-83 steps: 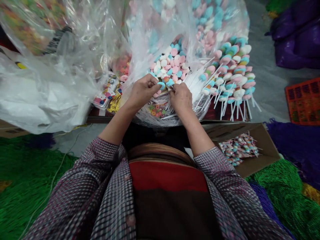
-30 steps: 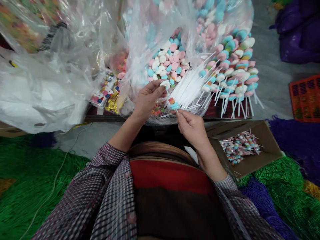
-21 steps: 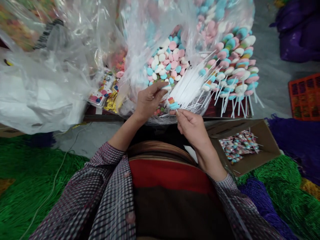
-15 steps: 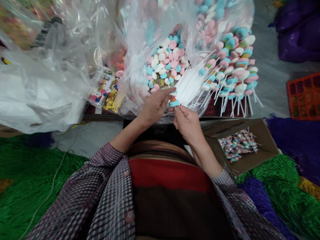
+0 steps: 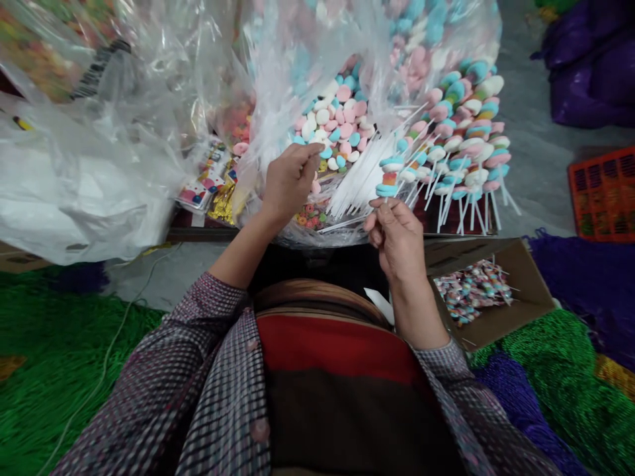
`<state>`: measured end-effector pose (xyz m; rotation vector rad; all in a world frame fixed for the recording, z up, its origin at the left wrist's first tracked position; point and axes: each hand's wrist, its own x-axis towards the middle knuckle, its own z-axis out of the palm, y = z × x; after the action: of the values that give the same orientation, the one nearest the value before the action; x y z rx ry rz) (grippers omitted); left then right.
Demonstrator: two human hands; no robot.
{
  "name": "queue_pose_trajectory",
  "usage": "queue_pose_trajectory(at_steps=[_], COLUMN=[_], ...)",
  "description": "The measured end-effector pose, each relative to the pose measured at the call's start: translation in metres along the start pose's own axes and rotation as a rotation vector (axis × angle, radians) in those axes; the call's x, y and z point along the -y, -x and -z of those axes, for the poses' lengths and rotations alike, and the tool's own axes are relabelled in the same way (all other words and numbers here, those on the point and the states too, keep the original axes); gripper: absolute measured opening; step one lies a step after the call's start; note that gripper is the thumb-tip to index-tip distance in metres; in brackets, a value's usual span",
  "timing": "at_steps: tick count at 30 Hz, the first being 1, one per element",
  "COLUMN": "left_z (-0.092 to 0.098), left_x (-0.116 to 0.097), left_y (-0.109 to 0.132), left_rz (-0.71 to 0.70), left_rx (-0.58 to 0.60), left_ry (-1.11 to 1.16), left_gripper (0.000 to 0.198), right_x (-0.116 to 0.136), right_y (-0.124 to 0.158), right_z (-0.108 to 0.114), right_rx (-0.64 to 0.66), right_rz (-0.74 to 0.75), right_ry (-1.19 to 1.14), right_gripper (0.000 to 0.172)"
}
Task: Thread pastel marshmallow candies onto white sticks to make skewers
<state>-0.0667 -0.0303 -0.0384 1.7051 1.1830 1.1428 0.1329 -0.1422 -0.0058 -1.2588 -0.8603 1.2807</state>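
Note:
My right hand is closed in a pinch on the stick of a candy skewer, held upright. Its stacked candies are blue, white, orange-red and blue. My left hand is over the clear plastic bag, index finger stretched towards the loose pink, white and blue candies; I see nothing held in it. Between the hands lies a bundle of white sticks. Small ring-shaped gummies show below my left fingers. Right of the sticks, finished candy skewers are piled up, sticks pointing towards me.
An open cardboard box with wrapped candy skewers stands below the table's right end. Printed packets and white plastic bags lie on the left. An orange crate and green fringe material are on the floor.
My right hand has moved right with the candy skewer, away from my left hand. My left hand has let go of its top and shifted up and left towards the loose candies.

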Motion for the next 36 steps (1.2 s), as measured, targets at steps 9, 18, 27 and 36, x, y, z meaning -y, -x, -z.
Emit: queue_pose_trajectory(at_steps=[9,18,27,36], left_z=[-0.021,-0.013,0.002,0.002], left_x=[0.029,0.039,-0.013,-0.024], left_y=[-0.040,-0.040,-0.009,0.005], left_rz=[-0.123,-0.068,0.262,0.427], left_rx=[0.039,0.054,-0.028,0.070], left_ry=[-0.386,-0.303,0.362,0.754], left_gripper=[0.018,0.015,0.011,0.021], right_x=[-0.002,-0.005,-0.016,-0.008], right_y=[0.003,0.003,0.007,0.011], right_z=[-0.002,-0.005,-0.013,-0.017], right_rx=[0.008,0.012,0.161,0.168], right_rz=[0.036,0.024,-0.001,0.036], right_ry=[0.002,-0.015,0.211,0.429], right_gripper=[0.034,0.037,0.044,0.035])
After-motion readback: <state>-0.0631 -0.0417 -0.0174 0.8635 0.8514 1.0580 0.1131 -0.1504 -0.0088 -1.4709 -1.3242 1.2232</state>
